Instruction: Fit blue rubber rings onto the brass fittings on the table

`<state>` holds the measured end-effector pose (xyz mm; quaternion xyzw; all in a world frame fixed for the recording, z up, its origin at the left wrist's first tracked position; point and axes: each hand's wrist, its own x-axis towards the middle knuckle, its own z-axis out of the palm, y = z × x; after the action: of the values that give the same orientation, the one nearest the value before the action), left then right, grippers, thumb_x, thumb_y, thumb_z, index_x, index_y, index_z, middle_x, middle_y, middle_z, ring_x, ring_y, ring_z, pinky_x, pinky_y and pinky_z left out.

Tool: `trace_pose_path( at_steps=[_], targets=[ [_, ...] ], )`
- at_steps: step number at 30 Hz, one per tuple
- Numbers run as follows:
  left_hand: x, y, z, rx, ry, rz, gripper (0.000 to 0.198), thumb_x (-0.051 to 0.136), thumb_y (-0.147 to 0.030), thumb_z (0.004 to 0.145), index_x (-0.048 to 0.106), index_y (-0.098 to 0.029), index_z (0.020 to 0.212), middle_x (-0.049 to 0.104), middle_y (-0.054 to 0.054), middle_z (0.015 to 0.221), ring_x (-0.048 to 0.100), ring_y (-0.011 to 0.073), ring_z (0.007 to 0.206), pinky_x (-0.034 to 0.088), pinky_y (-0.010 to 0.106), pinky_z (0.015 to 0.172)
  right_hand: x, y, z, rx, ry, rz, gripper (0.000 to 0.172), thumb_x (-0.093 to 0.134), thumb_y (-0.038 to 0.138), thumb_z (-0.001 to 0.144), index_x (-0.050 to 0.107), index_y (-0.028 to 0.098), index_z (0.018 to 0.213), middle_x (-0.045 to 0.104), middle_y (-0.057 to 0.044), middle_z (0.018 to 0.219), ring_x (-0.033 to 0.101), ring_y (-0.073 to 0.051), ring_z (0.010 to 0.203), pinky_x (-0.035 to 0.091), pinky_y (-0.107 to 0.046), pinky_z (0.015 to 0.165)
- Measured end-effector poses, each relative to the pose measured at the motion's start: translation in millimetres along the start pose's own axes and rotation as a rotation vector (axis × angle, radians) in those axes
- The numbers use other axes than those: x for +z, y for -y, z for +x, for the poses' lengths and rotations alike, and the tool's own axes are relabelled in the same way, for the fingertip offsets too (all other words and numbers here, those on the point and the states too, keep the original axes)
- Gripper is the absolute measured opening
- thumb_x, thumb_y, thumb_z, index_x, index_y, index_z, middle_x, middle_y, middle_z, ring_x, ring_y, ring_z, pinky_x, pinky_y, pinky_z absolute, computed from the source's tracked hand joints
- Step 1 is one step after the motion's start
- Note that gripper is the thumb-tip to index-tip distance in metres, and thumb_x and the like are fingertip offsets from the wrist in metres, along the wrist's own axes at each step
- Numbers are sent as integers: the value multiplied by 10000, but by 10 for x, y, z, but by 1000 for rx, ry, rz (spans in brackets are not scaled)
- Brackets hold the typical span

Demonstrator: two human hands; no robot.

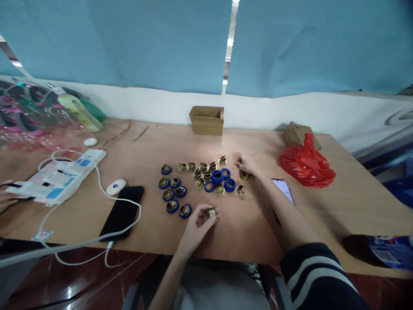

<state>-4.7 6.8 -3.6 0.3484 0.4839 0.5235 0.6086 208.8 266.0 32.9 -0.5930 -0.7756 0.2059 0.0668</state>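
Note:
My left hand (200, 221), near the front of the table, is closed around a round brass part (211, 212) with a raised flap. Farther back, my right hand (245, 164) has its fingers pinched together at some thin clear rings (232, 168); whatever lies between the fingertips is too small to make out. Under its wrist sits another brass part (244, 175). Loose blue rings (217, 176), partly stacked, lie between the hands among several bare brass parts (203, 167). To the left stand several brass parts seated in blue rings (172, 206).
A small open cardboard box (207, 121) stands against the wall. On the right are a red plastic bag (307, 165), a lit phone (284, 190) beneath my forearm and a dark bottle (377, 249). Leftward lie a black phone (123, 213), white cables and a power strip (72, 176).

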Motion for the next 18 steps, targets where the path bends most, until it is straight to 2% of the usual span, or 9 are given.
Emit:
trace_pose_path(
  at_steps=[5, 10, 14, 17, 18],
  targets=[
    [-2, 29, 4, 8, 3, -6, 372, 822, -422, 762, 656, -186, 996, 760, 104, 1066, 738, 232, 974, 582, 399, 941, -45, 11, 11, -13, 12, 22, 296, 668, 84, 826, 529, 193, 589, 615, -42, 549, 604, -175, 615, 424, -256, 581],
    [-15, 48, -11, 33, -13, 5, 388, 828, -430, 763, 666, -177, 1008, 765, 117, 1078, 739, 243, 999, 584, 402, 944, -244, 76, -127, -51, -65, 109, 198, 614, 50, 816, 536, 190, 699, 639, -38, 666, 568, -155, 648, 412, -246, 593],
    [8, 44, -25, 70, -68, -23, 407, 812, -437, 795, 677, -171, 1072, 759, 140, 1151, 726, 269, 1088, 569, 415, 977, -391, 170, -422, -107, -96, 209, 97, 539, 120, 891, 549, 190, 824, 625, -11, 700, 558, -144, 648, 441, -248, 624],
    [66, 5, -27, 73, -83, -136, 418, 780, -474, 831, 666, -189, 1114, 754, 132, 1190, 721, 268, 1119, 564, 408, 977, -378, 263, -760, -151, -92, 323, 110, 483, 215, 956, 541, 198, 864, 620, -1, 712, 574, -144, 636, 473, -260, 629],
    [91, -14, -26, 64, -82, -182, 427, 775, -495, 831, 666, -193, 1111, 757, 128, 1181, 730, 265, 1095, 568, 399, 954, -346, 298, -892, -186, -101, 426, 131, 498, 263, 963, 547, 198, 862, 620, -5, 718, 584, -151, 646, 481, -269, 632]
  ],
)
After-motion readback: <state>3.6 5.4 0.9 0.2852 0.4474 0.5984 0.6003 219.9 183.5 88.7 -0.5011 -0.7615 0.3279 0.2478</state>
